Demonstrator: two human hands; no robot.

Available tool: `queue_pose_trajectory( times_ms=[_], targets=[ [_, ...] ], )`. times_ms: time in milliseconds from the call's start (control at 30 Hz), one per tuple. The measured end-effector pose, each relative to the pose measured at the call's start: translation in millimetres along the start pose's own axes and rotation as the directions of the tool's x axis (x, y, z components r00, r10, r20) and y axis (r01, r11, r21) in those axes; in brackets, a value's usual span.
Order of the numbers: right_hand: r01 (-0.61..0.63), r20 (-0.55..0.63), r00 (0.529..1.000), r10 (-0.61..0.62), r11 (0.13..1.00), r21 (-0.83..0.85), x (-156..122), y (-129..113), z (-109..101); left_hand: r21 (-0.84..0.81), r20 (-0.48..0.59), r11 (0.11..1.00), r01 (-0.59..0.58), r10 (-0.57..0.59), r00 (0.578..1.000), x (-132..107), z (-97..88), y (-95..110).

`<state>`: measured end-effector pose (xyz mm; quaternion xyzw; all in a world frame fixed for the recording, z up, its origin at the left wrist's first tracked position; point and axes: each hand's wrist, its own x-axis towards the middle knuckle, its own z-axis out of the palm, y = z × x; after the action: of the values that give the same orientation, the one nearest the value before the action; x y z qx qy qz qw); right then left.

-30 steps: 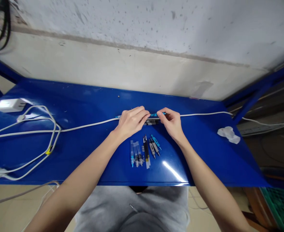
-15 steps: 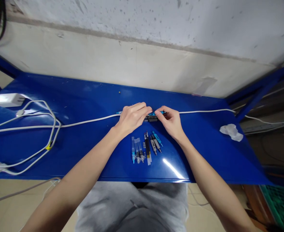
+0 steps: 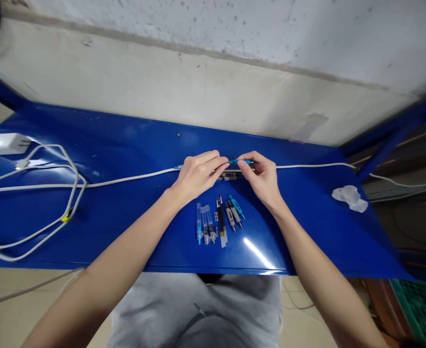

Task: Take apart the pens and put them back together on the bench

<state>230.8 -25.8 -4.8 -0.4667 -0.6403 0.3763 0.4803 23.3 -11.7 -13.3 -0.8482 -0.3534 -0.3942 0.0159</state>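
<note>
My left hand [image 3: 196, 175] and my right hand [image 3: 262, 178] meet at the middle of a blue metal table [image 3: 133, 217]. Both pinch a light blue pen [image 3: 240, 162] held level between them, my left hand on its left part, my right on its right end. Just beneath the fingers a dark pen [image 3: 229, 177] lies on the table. Nearer me sits a row of pen parts [image 3: 218, 220]: clear barrels, dark refills and blue and grey tips.
A white cable [image 3: 126, 180] runs across the table from left to right under my hands. More white cable loops [image 3: 66, 193] and a white charger [image 3: 3, 143] lie at the left. Crumpled clear plastic [image 3: 350, 198] sits at the right. A wall stands behind.
My right hand has lifted the blue pen's right end slightly, so the pen now shows above the fingers. The view has shifted a little; the parts on the table have not moved.
</note>
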Motion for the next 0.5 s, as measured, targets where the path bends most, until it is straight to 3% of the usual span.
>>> queue_pose_trajectory(
  times_ms=[267, 400, 500],
  targets=[
    [0.24, 0.034, 0.971, -0.238, 0.959, -0.149, -1.3, -1.9, -0.2, 0.005, 0.082, 1.0, 0.015, -0.015, 0.997, 0.1, -0.1, 0.9],
    [0.331, 0.085, 0.943, -0.321, 0.924, -0.192, -4.8, -5.7, 3.9, -0.022, 0.072, 0.998, 0.067, -0.065, 0.995, -0.7, 0.3, 4.8],
    [0.365, 0.054, 0.93, -0.363, 0.899, -0.243, -8.0, -6.8, 8.1, -0.01, 0.059, 0.996, 0.093, -0.092, 0.994, -0.7, -0.4, 6.4]
  ],
)
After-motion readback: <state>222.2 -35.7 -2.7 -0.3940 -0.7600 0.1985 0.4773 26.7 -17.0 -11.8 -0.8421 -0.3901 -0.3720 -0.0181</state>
